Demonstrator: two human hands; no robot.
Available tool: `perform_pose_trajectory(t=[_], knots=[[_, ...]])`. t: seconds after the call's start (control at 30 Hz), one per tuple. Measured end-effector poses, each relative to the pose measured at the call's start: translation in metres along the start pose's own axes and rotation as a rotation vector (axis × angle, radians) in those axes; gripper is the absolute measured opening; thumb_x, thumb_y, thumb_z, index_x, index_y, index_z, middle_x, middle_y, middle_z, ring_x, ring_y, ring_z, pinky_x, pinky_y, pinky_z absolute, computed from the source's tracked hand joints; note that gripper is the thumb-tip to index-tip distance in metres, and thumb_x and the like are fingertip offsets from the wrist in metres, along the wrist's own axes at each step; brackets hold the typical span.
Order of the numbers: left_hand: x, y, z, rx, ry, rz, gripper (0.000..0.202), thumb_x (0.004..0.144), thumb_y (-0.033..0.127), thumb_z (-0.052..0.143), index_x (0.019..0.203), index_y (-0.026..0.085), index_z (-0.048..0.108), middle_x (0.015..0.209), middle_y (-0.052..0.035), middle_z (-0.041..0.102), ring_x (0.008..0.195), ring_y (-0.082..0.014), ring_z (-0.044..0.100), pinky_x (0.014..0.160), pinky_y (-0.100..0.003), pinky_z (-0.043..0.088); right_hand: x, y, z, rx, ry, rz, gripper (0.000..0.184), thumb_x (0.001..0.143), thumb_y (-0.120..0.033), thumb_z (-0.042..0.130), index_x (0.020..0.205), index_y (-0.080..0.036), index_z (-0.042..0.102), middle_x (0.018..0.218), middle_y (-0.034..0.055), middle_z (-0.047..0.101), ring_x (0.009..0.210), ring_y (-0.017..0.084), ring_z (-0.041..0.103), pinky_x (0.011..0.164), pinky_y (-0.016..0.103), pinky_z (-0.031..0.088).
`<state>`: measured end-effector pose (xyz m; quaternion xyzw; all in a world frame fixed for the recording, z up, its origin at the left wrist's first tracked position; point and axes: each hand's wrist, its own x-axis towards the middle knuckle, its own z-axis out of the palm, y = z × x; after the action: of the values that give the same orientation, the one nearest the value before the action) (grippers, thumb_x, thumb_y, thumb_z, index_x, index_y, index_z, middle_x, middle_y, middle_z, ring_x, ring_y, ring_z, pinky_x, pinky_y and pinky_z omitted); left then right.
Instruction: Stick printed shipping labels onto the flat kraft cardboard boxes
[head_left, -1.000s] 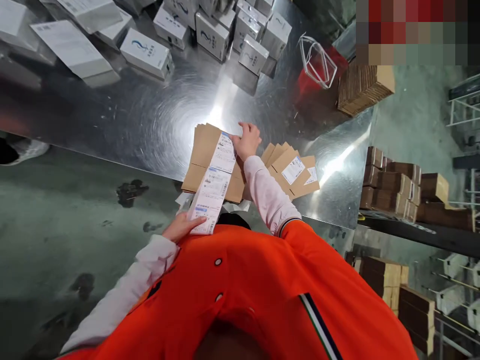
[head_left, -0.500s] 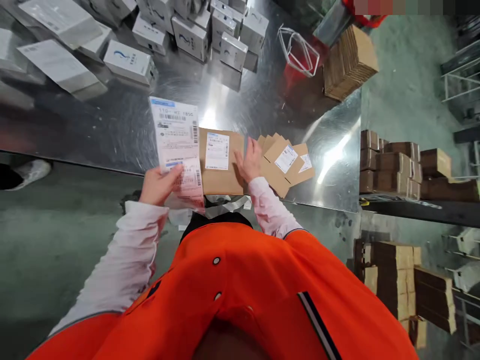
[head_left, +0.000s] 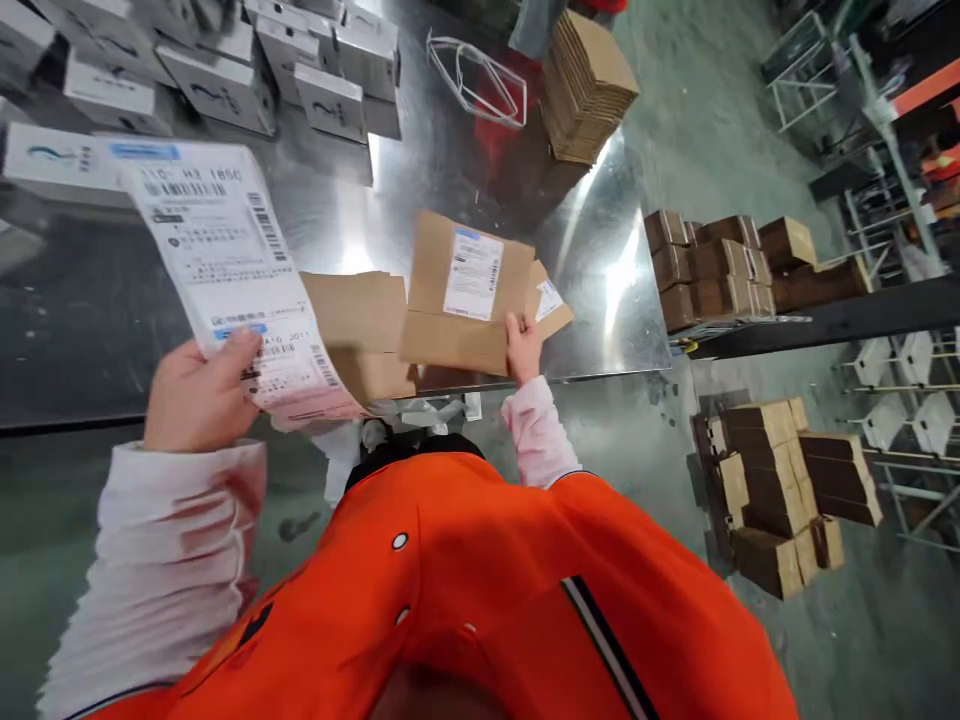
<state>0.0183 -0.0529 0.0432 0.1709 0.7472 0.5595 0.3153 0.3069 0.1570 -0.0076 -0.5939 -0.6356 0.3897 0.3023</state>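
Left hand (head_left: 199,392): is clenching around the lower end of the label strip (head_left: 217,265), with the thumb pressing on the printed face and the fingers wrapping behind it.
Label strip: is rising from the left hand and leaning away to the left. It is hanging clear of the table (head_left: 82,320) above the near edge, and its barcodes are facing the camera.
Right hand (head_left: 523,347): is grasping the near right corner of the cardboard blank (head_left: 450,335), with the fingertips curling over its edge.
Cardboard blank: is being held tilted above the table, to the right of centre. It is carrying a white shipping label (head_left: 472,273) on its upper face.
Flat stack (head_left: 358,318): is lying on the table between the two hands. The label strip is overlapping its left side and the cardboard blank is overlapping its right.
Labelled pile (head_left: 553,303): is showing behind the cardboard blank, near the table's right edge.
Table: is reflecting bright glare across its bare metal surface.
White boxes (head_left: 330,100): are lying scattered over the far left part of the table.
Cardboard bundle (head_left: 589,85): is sitting at the table's far right corner.
Strap loop (head_left: 476,78): is lying just left of the cardboard bundle.
Brown cartons (head_left: 709,270): are sitting on a shelf to the right of the table.
Floor cartons (head_left: 780,490): are standing stacked below that shelf.
Orange jacket (head_left: 487,600): is filling the lower picture, with pale sleeves covering both forearms.
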Motion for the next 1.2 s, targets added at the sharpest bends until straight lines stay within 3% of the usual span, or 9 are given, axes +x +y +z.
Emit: perform_pose_trajectory(t=[0.07, 0.13, 0.23, 0.3, 0.47, 0.6, 0.93, 1.1, 1.2], knots=[[-0.016, -0.001, 0.004, -0.038, 0.002, -0.011, 0.064, 0.063, 0.051, 0.081, 0.114, 0.013, 0.071, 0.114, -0.0084, 0.075, 0.100, -0.0278, 0.070, 0.097, -0.046, 0.055, 0.006, -0.002, -0.024, -0.159, 0.062, 0.107, 0.060, 0.090, -0.047, 0.056, 0.134, -0.007, 0.051, 0.130, 0.0229, 0.060, 0.121, 0.028, 0.058, 0.103, 0.047, 0.049], [-0.032, -0.009, 0.013, -0.076, -0.024, -0.031, 0.063, 0.058, 0.052, 0.084, 0.109, 0.016, 0.072, 0.111, -0.0073, 0.076, 0.098, -0.0274, 0.070, 0.096, -0.044, 0.056, -0.006, -0.013, -0.017, -0.155, -0.116, 0.106, 0.067, 0.081, -0.043, 0.068, 0.135, -0.007, 0.051, 0.132, 0.0239, 0.057, 0.116, 0.028, 0.060, 0.097, 0.046, 0.053], [-0.054, -0.023, 0.027, -0.031, -0.223, -0.121, 0.060, 0.054, 0.059, 0.084, 0.094, 0.016, 0.073, 0.096, -0.0083, 0.077, 0.088, -0.0280, 0.071, 0.086, -0.042, 0.059, -0.052, -0.036, 0.033, 0.103, -0.650, -0.024, 0.064, 0.073, -0.043, 0.076, 0.126, -0.013, 0.060, 0.122, 0.0139, 0.066, 0.099, 0.022, 0.068, 0.087, 0.037, 0.058], [-0.061, -0.031, 0.032, -0.025, -0.337, -0.180, 0.061, 0.049, 0.061, 0.086, 0.088, 0.015, 0.073, 0.089, -0.0098, 0.077, 0.083, -0.0281, 0.070, 0.079, -0.040, 0.060, -0.090, -0.047, 0.070, 0.298, -0.772, -0.068, 0.048, 0.079, -0.046, 0.070, 0.117, -0.018, 0.066, 0.117, 0.0071, 0.071, 0.101, 0.020, 0.069, 0.094, 0.035, 0.058], [-0.058, -0.044, 0.026, -0.233, -0.084, -0.187, 0.061, 0.050, 0.048, 0.088, 0.097, 0.013, 0.071, 0.089, -0.0083, 0.075, 0.077, -0.0211, 0.067, 0.074, -0.033, 0.056, -0.132, -0.056, 0.103, 0.360, -0.958, -0.073, 0.041, 0.075, -0.043, 0.077, 0.109, -0.021, 0.071, 0.108, 0.0031, 0.076, 0.098, 0.021, 0.072, 0.093, 0.036, 0.058], [-0.058, -0.050, 0.027, -0.180, -0.010, -0.191, 0.042, 0.052, 0.044, 0.081, 0.078, 0.014, 0.070, 0.073, -0.0050, 0.070, 0.069, -0.0190, 0.062, 0.070, -0.031, 0.053, -0.102, -0.066, 0.098, 0.144, -0.718, -0.202, 0.033, 0.078, -0.035, 0.076, 0.107, -0.019, 0.075, 0.097, 0.0041, 0.077, 0.086, 0.020, 0.073, 0.082, 0.032, 0.060], [-0.044, -0.065, 0.058, -0.159, 0.259, -0.142, 0.039, 0.059, 0.048, 0.076, 0.051, 0.019, 0.052, 0.051, 0.0031, 0.050, 0.052, -0.0107, 0.045, 0.054, -0.025, 0.041, -0.075, -0.087, 0.110, -0.121, -0.657, -0.498, 0.014, 0.088, -0.029, 0.071, 0.094, -0.025, 0.082, 0.102, 0.0024, 0.076, 0.098, 0.018, 0.070, 0.092, 0.028, 0.055], [-0.026, -0.072, 0.049, -0.322, -0.219, -0.417, 0.058, 0.045, 0.040, 0.092, 0.094, 0.014, 0.074, 0.094, -0.0095, 0.076, 0.081, -0.0245, 0.069, 0.076, -0.037, 0.057, -0.020, -0.096, 0.151, -0.250, -0.587, -0.448, 0.019, 0.085, -0.031, 0.073, 0.097, -0.019, 0.081, 0.113, 0.0061, 0.069, 0.110, 0.017, 0.064, 0.102, 0.028, 0.049], [-0.026, -0.079, 0.039, -0.330, -0.340, -0.498, 0.061, 0.041, 0.039, 0.095, 0.095, 0.015, 0.076, 0.103, -0.0142, 0.077, 0.097, -0.0328, 0.071, 0.090, -0.045, 0.057, 0.019, -0.096, 0.181, -0.423, -0.483, -0.394, 0.025, 0.088, -0.039, 0.069, 0.103, -0.022, 0.080, 0.125, 0.0068, 0.063, 0.122, 0.023, 0.056, 0.108, 0.039, 0.044]])
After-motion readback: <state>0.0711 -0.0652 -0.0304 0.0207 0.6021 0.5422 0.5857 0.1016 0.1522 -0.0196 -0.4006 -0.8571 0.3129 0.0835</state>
